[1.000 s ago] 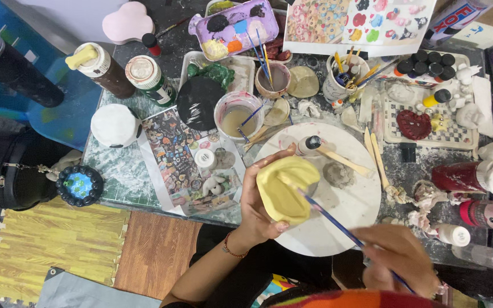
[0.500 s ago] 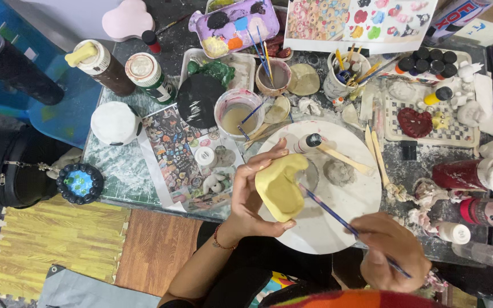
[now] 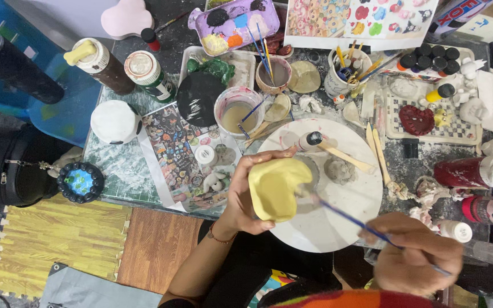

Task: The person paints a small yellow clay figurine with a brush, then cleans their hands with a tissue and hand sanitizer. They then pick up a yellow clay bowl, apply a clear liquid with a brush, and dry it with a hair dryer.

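My left hand (image 3: pixel 245 194) grips a pale yellow clay piece (image 3: pixel 277 188) with a hollow face, held over the left edge of a round white plate (image 3: pixel 338 225). My right hand (image 3: pixel 415 256) holds a thin blue-handled paintbrush (image 3: pixel 352 218) whose tip touches the right edge of the yellow piece. On the plate lie a grey clay lump (image 3: pixel 339 169), a wooden stick (image 3: pixel 346 158) and a small black-capped paint bottle (image 3: pixel 310 140).
A cup of murky water (image 3: pixel 238 114), a purple paint palette (image 3: pixel 235 25), a brush jar (image 3: pixel 346 74), a black disc (image 3: pixel 199 98), small paint pots (image 3: pixel 429 57), a checkered tray with a red heart (image 3: pixel 423 120), red-and-white bottles (image 3: pixel 475 171) and picture sheets (image 3: pixel 175 148) crowd the table.
My left hand has turned the yellow piece slightly while the brush tip moved along its right edge. My right hand has shifted a little.
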